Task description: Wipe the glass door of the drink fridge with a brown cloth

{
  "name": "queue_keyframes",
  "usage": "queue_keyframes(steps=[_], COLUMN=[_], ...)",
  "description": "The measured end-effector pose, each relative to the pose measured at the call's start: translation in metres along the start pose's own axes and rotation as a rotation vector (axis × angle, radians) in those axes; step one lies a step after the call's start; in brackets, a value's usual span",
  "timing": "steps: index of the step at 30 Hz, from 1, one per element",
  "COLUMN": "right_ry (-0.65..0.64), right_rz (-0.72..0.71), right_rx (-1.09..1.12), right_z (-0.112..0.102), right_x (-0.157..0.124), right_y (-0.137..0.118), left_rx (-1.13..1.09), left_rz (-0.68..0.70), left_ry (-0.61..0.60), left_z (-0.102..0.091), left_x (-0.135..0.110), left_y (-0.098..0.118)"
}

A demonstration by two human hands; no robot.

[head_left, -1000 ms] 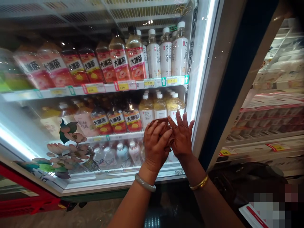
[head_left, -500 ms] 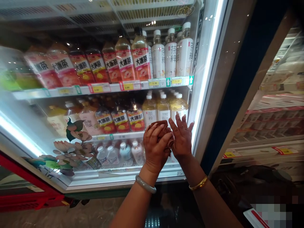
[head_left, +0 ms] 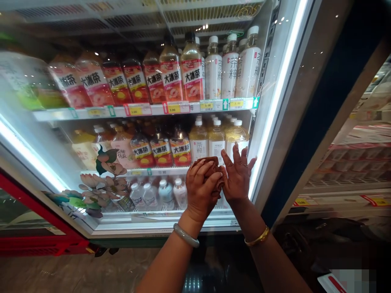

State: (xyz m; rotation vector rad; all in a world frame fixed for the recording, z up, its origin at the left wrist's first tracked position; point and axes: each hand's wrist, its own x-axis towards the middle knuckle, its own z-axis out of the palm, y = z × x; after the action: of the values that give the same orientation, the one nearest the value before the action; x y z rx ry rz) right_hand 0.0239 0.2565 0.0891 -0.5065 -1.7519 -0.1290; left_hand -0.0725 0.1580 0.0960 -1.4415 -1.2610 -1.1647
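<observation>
Both my hands are raised against the glass door [head_left: 271, 61] of a drinks fridge, near its lit right edge. My left hand [head_left: 200, 191] is closed over a crumpled brown cloth [head_left: 210, 165] and presses it to the glass. Beside it, touching the cloth, my right hand [head_left: 237, 176] lies flat on the glass with fingers spread. Behind the glass, red-labelled tea bottles [head_left: 171, 79] and white-labelled bottles [head_left: 230, 71] fill the upper shelf. More bottles [head_left: 216, 136] stand on the shelf just above my hands.
A price-tag rail [head_left: 171, 108] runs along the upper shelf. A flower sticker [head_left: 100, 189] covers the door's lower left, with small water bottles [head_left: 166, 193] behind. A dark door frame [head_left: 308, 122] stands to the right, and another chilled case with stacked packs [head_left: 354, 158] beyond it.
The view has shifted, so the fridge sits further right and higher. My hands stay together on the glass with the cloth, slightly lower against the shelves.
</observation>
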Motion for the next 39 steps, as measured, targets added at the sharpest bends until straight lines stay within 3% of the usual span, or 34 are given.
queue_keyframes(steps=[7,15,23,26,31,34,37,39], right_ry=[-0.012,-0.013,0.001,-0.005,0.015,0.008,0.012,0.019], right_rz=[-0.002,0.002,-0.011,-0.002,-0.045,-0.038,-0.04,-0.038], right_rx=[-0.062,-0.071,-0.062,-0.072,-0.064,-0.084,-0.094,-0.104], right_z=[0.002,0.002,0.008,0.011,0.014,0.015,0.016,0.017], right_x=[-0.002,-0.002,-0.005,-0.007,-0.009,-0.01,-0.011,-0.011], right_y=[0.0,0.001,-0.002,-0.003,0.003,0.005,0.004,0.002], left_rx=[0.118,-0.015,0.059,0.074,-0.023,0.023,0.111,0.138], left_rz=[-0.167,-0.028,-0.123,-0.162,0.022,0.022,-0.084,-0.127], left_ry=[0.174,0.031,0.089,0.098,-0.024,-0.023,0.083,0.123], left_z=[-0.032,0.003,-0.024,-0.017,-0.001,-0.019,-0.042,-0.046], left_x=[0.018,-0.012,0.01,0.004,-0.008,0.004,0.016,0.017], left_y=[-0.035,0.002,-0.025,-0.016,-0.003,-0.024,-0.047,-0.05])
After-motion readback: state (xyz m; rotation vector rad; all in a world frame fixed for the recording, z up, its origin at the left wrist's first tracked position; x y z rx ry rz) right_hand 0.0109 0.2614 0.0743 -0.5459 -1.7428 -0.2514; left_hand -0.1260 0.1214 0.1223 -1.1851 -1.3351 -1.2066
